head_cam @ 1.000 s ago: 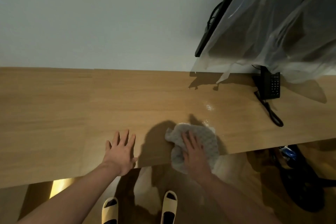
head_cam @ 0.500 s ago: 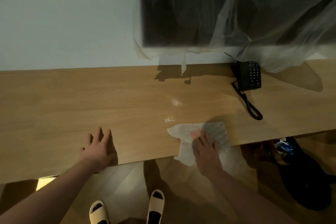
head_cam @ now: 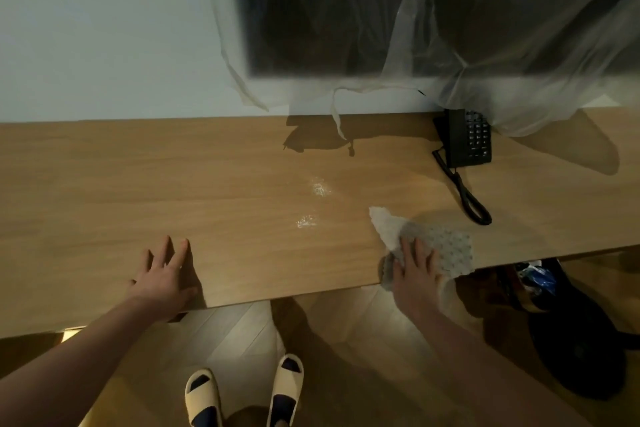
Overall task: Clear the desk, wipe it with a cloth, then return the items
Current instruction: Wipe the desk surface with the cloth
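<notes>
Head camera view, looking forward and down over a long light-brown wooden desk (head_cam: 121, 191) set against a pale wall (head_cam: 104, 28).

The left hand (head_cam: 164, 279) lies flat, palm down, on the desk near its front edge, fingers spread apart and pointing away from the person, holding nothing. The bare forearm runs back to the lower left corner.

The right hand (head_cam: 414, 274) is pressed palm down on a pale grey cloth with a dotted waffle texture (head_cam: 440, 246), fingers spread apart and resting on top of the fabric rather than closed around it. The cloth lies on the desk at the front edge, right of centre; one corner points up and left across the wood, and part of it hangs over the edge beside the wrist.

Two small whitish wet or powdery patches (head_cam: 313, 201) sit on the wood to the left of the cloth, apart from it.

Near the back right of the desk stands a black desk telephone with a keypad (head_cam: 467, 139); its black coiled cord (head_cam: 467, 198) trails forward and ends near the cloth, not touching it.

Above, a large dark flat screen (head_cam: 329, 10) is draped in a thin clear plastic sheet (head_cam: 519, 62), whose lower edge hangs down by the telephone.

Below the desk edge are a pale wood floor, two cream open-toed slippers (head_cam: 242, 392) on the person's feet, and a dark object at lower right, too dim to identify.
</notes>
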The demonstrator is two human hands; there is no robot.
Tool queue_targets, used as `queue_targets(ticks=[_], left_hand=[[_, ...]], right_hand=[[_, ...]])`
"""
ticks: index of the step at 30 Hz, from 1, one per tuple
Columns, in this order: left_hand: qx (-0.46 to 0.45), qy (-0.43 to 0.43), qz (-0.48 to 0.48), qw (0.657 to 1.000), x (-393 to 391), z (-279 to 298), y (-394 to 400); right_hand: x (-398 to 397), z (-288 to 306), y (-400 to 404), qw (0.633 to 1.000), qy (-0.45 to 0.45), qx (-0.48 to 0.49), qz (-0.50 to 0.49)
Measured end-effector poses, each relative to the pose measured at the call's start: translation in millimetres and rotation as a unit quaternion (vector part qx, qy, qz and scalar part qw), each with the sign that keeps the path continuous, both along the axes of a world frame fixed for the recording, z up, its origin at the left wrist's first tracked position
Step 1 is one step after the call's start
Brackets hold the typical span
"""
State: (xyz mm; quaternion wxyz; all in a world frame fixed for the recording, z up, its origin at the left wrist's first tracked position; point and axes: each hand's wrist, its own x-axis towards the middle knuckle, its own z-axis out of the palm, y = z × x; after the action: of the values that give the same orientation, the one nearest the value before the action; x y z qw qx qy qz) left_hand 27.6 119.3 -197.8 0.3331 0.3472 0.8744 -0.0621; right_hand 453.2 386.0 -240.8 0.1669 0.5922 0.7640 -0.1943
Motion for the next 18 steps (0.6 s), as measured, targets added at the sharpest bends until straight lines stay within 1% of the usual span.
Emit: queue_targets(ticks=[2, 3, 4, 6, 7, 8, 10, 12, 14, 16, 18], left_hand=[[0.003, -0.001, 0.002, 1.0, 0, -2, -1], [0.006, -0.002, 0.002, 1.0, 0, -3, -1], [0.007, -0.003, 0.002, 1.0, -1, -3, -1], [0.005, -0.005, 0.0, 1.0, -1, -2, -1], [0.006, -0.005, 0.0, 1.0, 0, -2, -1], [0.007, -0.006, 0.001, 1.0, 0, -2, -1], [0.004, -0.008, 0.002, 1.0, 1, -1, 0], [-0.001, -0.018, 0.0, 1.0, 0, -1, 0], [0.0, -0.027, 0.0, 1.0, -1, -2, 0], [0.001, -0.03, -0.002, 1.0, -2, -3, 0], [0.001, -0.036, -0.003, 0.999, -2, -3, -1]], right_hand=[[-32, 14, -36, 0.999, 0.009, 0.031, 0.025], [-44, 17, -50, 0.995, 0.055, 0.063, 0.047], [-59, 23, -65, 0.989, 0.114, 0.073, 0.063], [-89, 41, -93, 0.975, 0.214, 0.033, 0.048], [-100, 45, -101, 0.964, 0.264, 0.021, 0.018], [-114, 55, -106, 0.947, 0.319, 0.014, -0.032], [-124, 67, -100, 0.908, 0.389, 0.015, -0.156], [-117, 78, -79, 0.886, 0.39, 0.039, -0.247], [-98, 96, -55, 0.866, 0.389, 0.071, -0.306], [-73, 121, -32, 0.854, 0.402, 0.123, -0.308], [-50, 141, -9, 0.857, 0.392, 0.166, -0.29]])
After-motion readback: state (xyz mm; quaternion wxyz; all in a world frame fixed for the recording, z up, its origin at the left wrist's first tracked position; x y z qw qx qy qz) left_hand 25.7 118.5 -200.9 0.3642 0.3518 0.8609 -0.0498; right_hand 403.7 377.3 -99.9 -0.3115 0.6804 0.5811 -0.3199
